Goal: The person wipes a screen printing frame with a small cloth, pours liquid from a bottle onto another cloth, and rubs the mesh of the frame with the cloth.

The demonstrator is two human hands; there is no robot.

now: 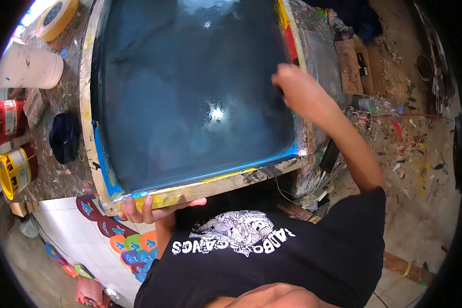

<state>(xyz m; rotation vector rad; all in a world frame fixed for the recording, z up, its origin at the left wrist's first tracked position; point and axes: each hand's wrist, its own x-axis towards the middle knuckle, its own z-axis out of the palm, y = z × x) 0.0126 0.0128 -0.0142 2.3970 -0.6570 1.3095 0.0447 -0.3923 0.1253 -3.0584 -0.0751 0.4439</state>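
Note:
A wooden-framed silk screen (pixel 200 102) with a dark blue-grey, wet-looking mesh lies in front of me. Blue, yellow and red smears mark its frame. Fingers of my left hand (pixel 151 209) curl around the frame's near edge, close to the left corner, and grip it. Over the right side of the mesh, my right hand (pixel 303 92) is closed, with its knuckles up. Whatever it may hold is hidden, and I cannot tell whether it touches the mesh.
Left of the screen, the stained table holds a tape roll (pixel 56 19), a white plastic tub (pixel 31 66), a red can (pixel 7 122), a yellow can (pixel 18 172) and a dark cloth-like item (pixel 64 138). A cardboard box (pixel 351 66) sits right. Colourful printed pieces (pixel 133 246) lie lower left.

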